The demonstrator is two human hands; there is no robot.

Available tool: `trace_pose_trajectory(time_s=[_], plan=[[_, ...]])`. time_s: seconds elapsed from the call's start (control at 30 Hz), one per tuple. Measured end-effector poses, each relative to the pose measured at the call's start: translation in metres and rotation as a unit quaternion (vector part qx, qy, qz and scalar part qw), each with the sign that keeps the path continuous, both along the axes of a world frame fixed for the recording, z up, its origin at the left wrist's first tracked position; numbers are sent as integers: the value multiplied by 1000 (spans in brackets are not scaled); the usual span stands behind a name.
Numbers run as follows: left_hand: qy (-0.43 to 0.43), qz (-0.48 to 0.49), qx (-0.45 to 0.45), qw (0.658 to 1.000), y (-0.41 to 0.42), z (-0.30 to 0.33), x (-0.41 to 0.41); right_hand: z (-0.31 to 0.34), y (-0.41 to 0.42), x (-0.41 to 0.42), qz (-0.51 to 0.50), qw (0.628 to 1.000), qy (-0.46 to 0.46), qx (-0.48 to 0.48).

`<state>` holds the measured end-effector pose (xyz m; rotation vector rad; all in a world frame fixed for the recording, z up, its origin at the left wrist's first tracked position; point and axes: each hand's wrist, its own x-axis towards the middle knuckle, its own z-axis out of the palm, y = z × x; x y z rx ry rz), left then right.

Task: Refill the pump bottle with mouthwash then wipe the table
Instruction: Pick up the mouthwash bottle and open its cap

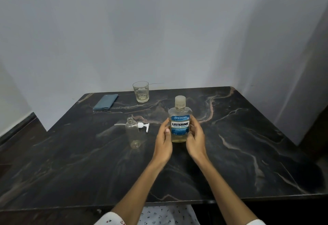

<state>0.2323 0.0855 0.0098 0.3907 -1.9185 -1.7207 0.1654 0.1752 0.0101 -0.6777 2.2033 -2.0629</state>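
The mouthwash bottle stands upright on the dark marble table, cap still fitted, long axis vertical. The left hand grips its left side with fingers and thumb curled round the body; the right hand grips its right side in the same way. Whether the base rests on the table or is lifted just clear cannot be determined. The pump bottle stands upright to the left of the hands, near the left hand and well apart from the right, with its neck open and no pump fitted. The pump head with its dip tube lies flat on the table just behind the pump bottle, tube pointing left. The coming pour turns on this relation: the open neck lies to the left of the mouthwash bottle, at a lower level than the cap, so the left hand is the nearer one for steadying the receiving bottle, and the right is better placed to tilt. The cap probably has to come off first. Contents: the mouthwash bottle holds pale yellow liquid in its lower portion; the pump bottle appears empty; the glass at the far edge holds a small amount of pale liquid. A folded blue cloth lies at the far left, untouched.
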Motion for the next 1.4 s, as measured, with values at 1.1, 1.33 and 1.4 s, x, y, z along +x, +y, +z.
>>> trace_pose_trajectory(time_s=[1.1, 1.33, 1.4], plan=[[-50, 71, -140, 986, -14, -35, -15, -31, 4, -13, 14, 998, 55, -37], [-65, 63, -135, 987, -13, -39, -14, -21, 0, -9, -132, 985, 69, -83], [-67, 63, -141, 986, -13, -39, -13, -3, -4, -9, -174, 973, 97, -114]])
